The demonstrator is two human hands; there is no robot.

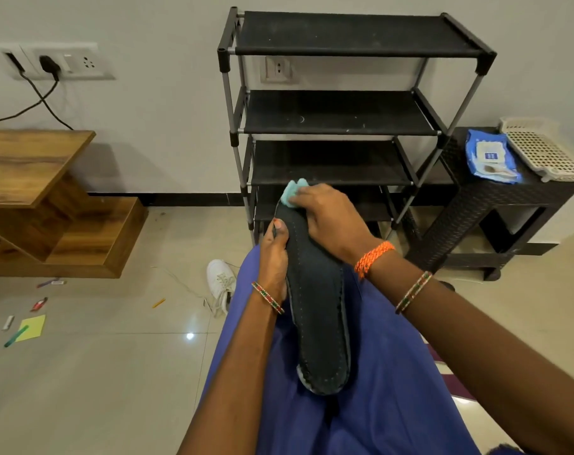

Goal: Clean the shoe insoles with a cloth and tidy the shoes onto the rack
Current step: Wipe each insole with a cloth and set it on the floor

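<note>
Right hand: the right hand (328, 218) is curled over a small wad of light teal cloth (294, 192), pressing it onto the far tip of the insole.
Left hand: the left hand (274, 257) grips the insole's left edge near the toe end, thumb lying on top, fingers wrapped underneath.
Insole: a long dark insole (315, 310) with a dotted stitch line around its border lies lengthwise over the person's lap, heel end nearest the camera, toe end pointing toward the rack.
Lap: blue fabric (387, 372) covers the legs beneath the insole.
Wrists: beaded bangles on both wrists; an orange thread band (374, 257) on the right one.
Shoe: one white lace-up shoe (220, 284) lies on the floor just left of the knee, laces trailing loose.
Rack: a black shoe rack (344, 110) with grey poles stands against the wall straight ahead, its fabric shelves bare.
Side surface: a dark woven surface (495, 198) to the right of the rack carries a blue wipes pack (490, 156) and a white perforated basket (541, 149), touching each other.
Left side: a wooden stepped unit (49, 205) stands by the wall.
Floor: pale tiled floor (115, 372) with a yellow paper (33, 327) and small scattered items near the wooden unit.
Wall: a socket plate (59, 62) with a black plug and cable in it.
</note>
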